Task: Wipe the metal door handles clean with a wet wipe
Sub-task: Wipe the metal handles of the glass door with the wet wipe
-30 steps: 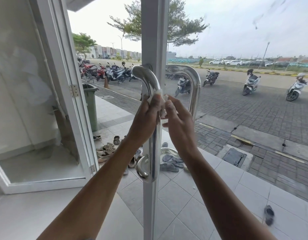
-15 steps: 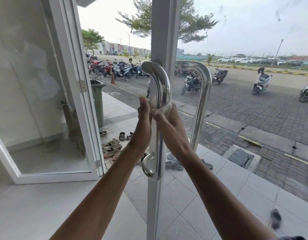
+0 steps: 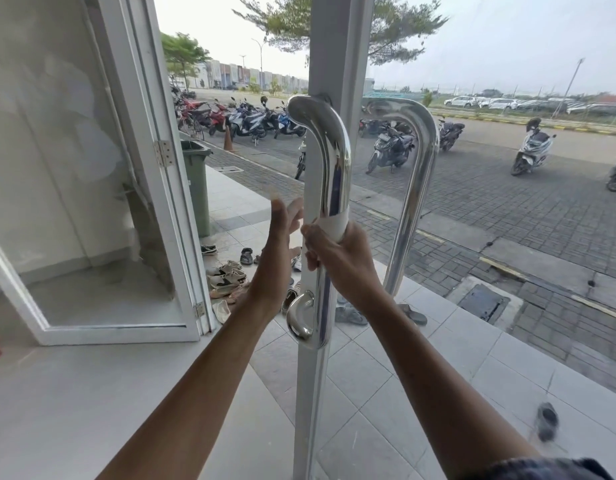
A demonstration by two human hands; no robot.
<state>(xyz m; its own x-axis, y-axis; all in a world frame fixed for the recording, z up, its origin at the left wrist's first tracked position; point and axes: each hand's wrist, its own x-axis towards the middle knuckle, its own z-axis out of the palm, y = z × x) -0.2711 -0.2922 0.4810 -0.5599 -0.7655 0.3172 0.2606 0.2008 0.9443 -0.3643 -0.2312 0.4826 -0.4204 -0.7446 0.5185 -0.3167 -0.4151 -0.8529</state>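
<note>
Head view: the right hand grips the inner metal door handle at mid-height, fingers curled round the bar and pressing the white wet wipe against it, the wipe showing just above the hand at its 12 o'clock. The left hand stands at 9 o'clock of the right hand, just beside the bar, fingers straight and upright, holding nothing. The outer handle lies behind the glass at 3 o'clock, untouched.
</note>
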